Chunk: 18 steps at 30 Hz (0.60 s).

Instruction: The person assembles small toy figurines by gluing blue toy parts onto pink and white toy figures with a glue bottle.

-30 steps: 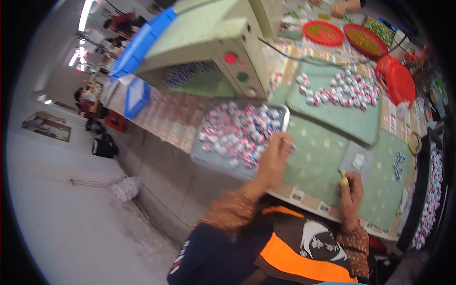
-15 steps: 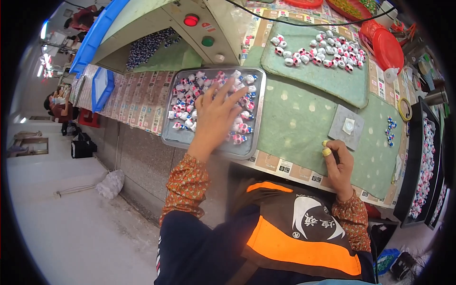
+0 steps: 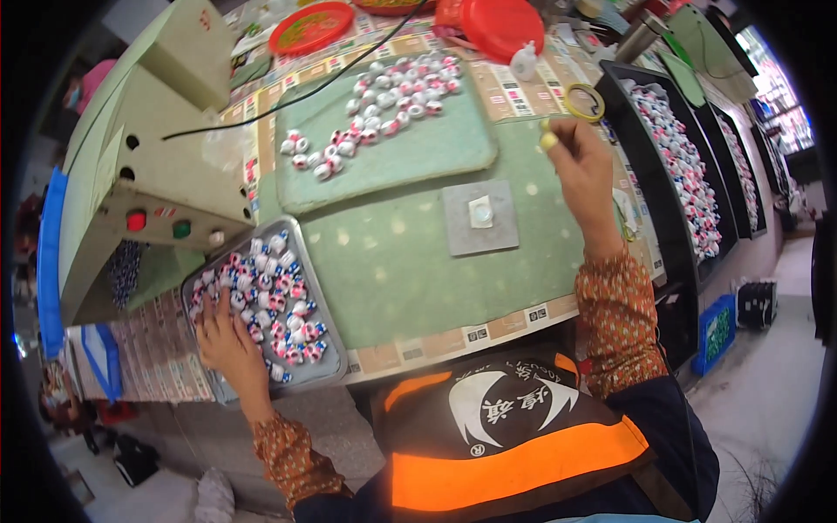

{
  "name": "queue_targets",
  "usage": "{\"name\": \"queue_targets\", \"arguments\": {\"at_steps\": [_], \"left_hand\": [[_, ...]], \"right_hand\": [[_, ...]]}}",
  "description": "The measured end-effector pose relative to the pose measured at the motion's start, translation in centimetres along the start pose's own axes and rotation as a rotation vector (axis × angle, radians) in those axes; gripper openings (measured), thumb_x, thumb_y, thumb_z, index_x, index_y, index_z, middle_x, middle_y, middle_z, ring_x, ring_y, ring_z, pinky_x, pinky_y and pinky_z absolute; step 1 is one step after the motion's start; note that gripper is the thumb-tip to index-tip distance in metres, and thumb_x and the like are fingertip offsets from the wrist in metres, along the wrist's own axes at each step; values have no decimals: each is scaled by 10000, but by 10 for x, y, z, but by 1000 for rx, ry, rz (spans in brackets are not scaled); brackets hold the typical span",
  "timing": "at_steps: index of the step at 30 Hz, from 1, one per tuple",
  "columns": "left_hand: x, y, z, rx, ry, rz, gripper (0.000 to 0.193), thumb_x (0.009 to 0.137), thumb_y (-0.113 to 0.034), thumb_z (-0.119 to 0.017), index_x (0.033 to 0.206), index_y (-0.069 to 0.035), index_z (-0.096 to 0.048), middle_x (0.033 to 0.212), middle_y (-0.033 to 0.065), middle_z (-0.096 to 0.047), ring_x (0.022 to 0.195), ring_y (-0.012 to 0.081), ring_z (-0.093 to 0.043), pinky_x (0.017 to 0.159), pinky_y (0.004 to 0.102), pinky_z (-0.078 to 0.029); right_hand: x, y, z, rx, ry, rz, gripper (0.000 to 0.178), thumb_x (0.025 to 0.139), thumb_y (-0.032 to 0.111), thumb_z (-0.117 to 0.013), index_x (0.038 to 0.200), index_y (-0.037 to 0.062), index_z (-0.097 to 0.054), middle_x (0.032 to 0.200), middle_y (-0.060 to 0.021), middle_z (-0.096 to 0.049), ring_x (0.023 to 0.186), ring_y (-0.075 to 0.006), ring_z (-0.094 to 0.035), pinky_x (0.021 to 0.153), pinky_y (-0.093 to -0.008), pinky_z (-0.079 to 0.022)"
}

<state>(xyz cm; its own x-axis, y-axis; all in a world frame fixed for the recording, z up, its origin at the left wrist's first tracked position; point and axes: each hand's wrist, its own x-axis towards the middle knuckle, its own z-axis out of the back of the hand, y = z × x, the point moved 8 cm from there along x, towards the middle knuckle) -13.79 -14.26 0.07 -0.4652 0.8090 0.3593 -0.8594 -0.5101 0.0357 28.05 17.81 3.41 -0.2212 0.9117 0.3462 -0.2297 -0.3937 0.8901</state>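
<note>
On the left, my left hand (image 3: 234, 347) lies over a metal tray (image 3: 330, 359) with its fingers stretched out, touching the small white, pink and blue figurines (image 3: 270, 283) in it. My right hand (image 3: 582, 161) is raised over the right side of the green work mat (image 3: 384, 279). Yellow covers (image 3: 547, 140) sit on its thumb and index finger, whose tips are drawn together; whether anything small is between them cannot be seen. A grey square plate (image 3: 504, 242) with a small whitish pad (image 3: 480, 212) lies between my hands.
A green tray (image 3: 397, 174) of white and pink pieces stands farther back. At left is a beige machine (image 3: 166, 187) with red and green buttons. Black bins (image 3: 649, 174) of figurines line the right, near a tape roll (image 3: 584, 102). A black cable (image 3: 296, 100) crosses the upper left.
The head view has swung to the right. My right hand has moved away from beside the grey plate, out to the far right of the mat. My left hand remains on the figurines, now nearer the tray's left side.
</note>
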Motion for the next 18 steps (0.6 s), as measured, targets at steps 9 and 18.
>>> {"name": "queue_targets", "arguments": {"at_steps": [9, 18], "left_hand": [[-10, -106, 63, -382, -191, -99, 329, 978, -86, -507, 1273, -115, -650, 1421, 139, -531, 1361, 331, -429, 1130, 483, -274], [-38, -206, 39, -555, -58, -386, 365, 829, -16, -604, 1135, -180, -713, 1341, 76, -588, 1293, 288, -478, 1042, 434, -317]], "right_hand": [[125, -99, 55, -439, -293, -111, 565, 758, 241, -788, 1251, 22, -621, 1099, -163, -671, 993, -281, -664, 877, -380, -521], [178, -132, 9, -522, -120, -107, 535, 758, 262, -777, 1223, 37, -639, 1087, -181, -686, 1009, -333, -662, 881, -414, -517]]}}
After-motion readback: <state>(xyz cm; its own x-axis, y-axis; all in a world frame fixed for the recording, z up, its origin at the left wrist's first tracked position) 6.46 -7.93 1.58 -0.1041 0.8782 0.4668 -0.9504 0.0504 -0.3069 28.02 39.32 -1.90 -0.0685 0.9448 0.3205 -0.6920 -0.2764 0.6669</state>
